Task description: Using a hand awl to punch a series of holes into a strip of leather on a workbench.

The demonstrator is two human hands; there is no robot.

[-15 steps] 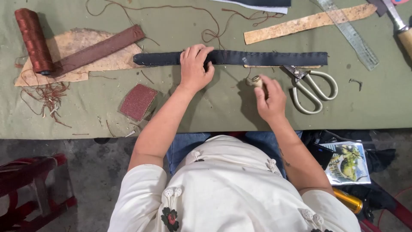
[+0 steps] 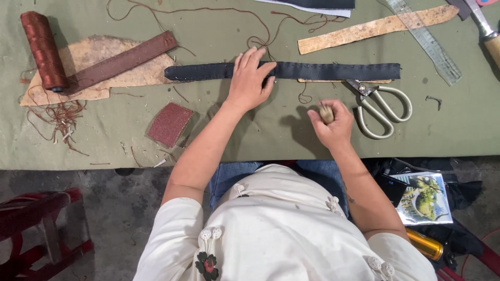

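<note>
Little has shifted since the earlier frame: the left hand (image 2: 249, 78) stays flat on the dark strap (image 2: 323, 71), while the right hand (image 2: 329, 124) has drawn back slightly toward the body, away from the strap.

At the far left, a spool of reddish-brown thread (image 2: 44, 50) lies on a pale leather scrap (image 2: 104, 62), its lower end against a brown strap (image 2: 122, 61) laid slantwise. Loose thread ends (image 2: 57, 118) tangle below. Near them sits a square of reddish sandpaper (image 2: 170, 123) on the green cloth table (image 2: 104, 145).

The left hand's fingers are spread and released, pressing the strap's middle; the strap runs level across the table. The right hand is clenched around a small pale object (image 2: 326, 113), mostly hidden in the fist, so what it is cannot be told. Just right of it lie scissors (image 2: 379, 106), their tips tucked under the strap's edge.

Farther right, a tan strip (image 2: 375, 28) and a clear ruler (image 2: 427, 40) slant upward. A wooden-handled tool (image 2: 487, 31) is cut off at the corner. Below the table edge, a picture packet (image 2: 424, 199) lies on dark bags; a gold can (image 2: 424, 244) is partly hidden.
</note>
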